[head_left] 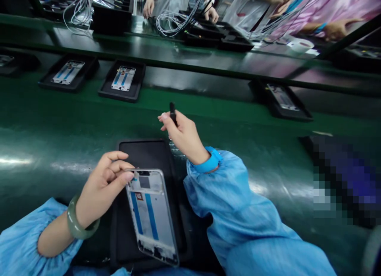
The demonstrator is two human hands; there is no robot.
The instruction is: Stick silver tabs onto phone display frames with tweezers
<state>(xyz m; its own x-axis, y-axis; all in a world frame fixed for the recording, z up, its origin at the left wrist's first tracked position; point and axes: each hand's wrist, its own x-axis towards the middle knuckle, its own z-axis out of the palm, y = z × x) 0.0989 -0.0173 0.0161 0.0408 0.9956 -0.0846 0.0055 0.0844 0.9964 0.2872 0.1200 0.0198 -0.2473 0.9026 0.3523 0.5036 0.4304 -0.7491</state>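
Observation:
My left hand [108,184] pinches the upper left corner of a phone frame [159,216], a silver housing with two blue strips down its inner face. The frame is tilted over a black tray [143,151] in front of me. Above and to the right of that tray, my right hand [183,131] is closed around a small black tool [172,112] whose dark tip points up. The kind of tool cannot be made out, as the fingers cover most of it.
Black trays with phone frames stand on the green belt: one far left, one at left [85,75], one near the middle [108,90], one at right [297,116]. Behind runs a raised shelf [166,49] with cables [175,24]. Co-workers' hands [149,8] are beyond it.

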